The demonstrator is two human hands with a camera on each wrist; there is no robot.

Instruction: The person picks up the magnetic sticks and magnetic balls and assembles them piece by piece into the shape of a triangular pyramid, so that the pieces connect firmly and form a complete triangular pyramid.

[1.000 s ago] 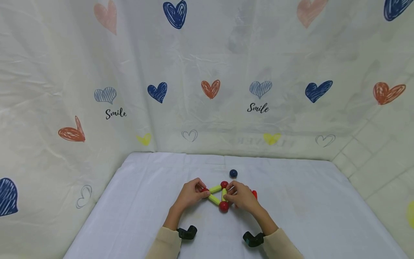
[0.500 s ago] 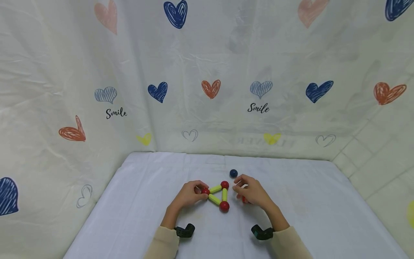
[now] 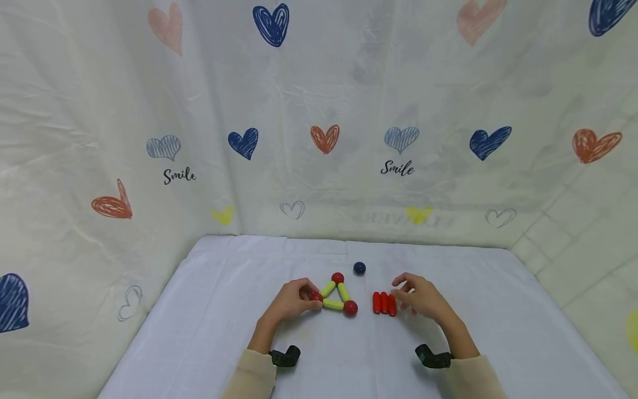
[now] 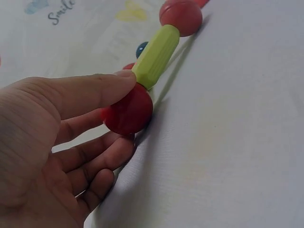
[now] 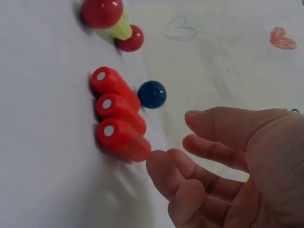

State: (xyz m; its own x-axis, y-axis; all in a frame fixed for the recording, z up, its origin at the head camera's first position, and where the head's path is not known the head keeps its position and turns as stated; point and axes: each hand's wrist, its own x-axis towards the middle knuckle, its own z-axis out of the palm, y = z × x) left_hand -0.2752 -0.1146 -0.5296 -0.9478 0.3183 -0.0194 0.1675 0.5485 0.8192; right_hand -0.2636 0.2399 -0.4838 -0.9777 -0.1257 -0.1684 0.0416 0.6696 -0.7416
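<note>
My left hand pinches a red ball between thumb and fingers. That ball is the left corner of a flat triangle of three yellow-green rods and red balls. The far corner ball and the right corner ball are untouched. Three red rods lie side by side to the right of the triangle, silver discs showing on their near ends in the right wrist view. Beside the rightmost red rod hovers my right hand, holding nothing, its thumb and fingers spread apart.
A dark blue ball sits behind the triangle and the red rods. White cloth covers the table. At its back edge hangs a pale curtain printed with hearts. Each wrist wears a small black camera.
My right hand has left the triangle and moved right, past the red rods, uncovering them. The triangle has turned counterclockwise about the ball in my left hand, which stays in place.
</note>
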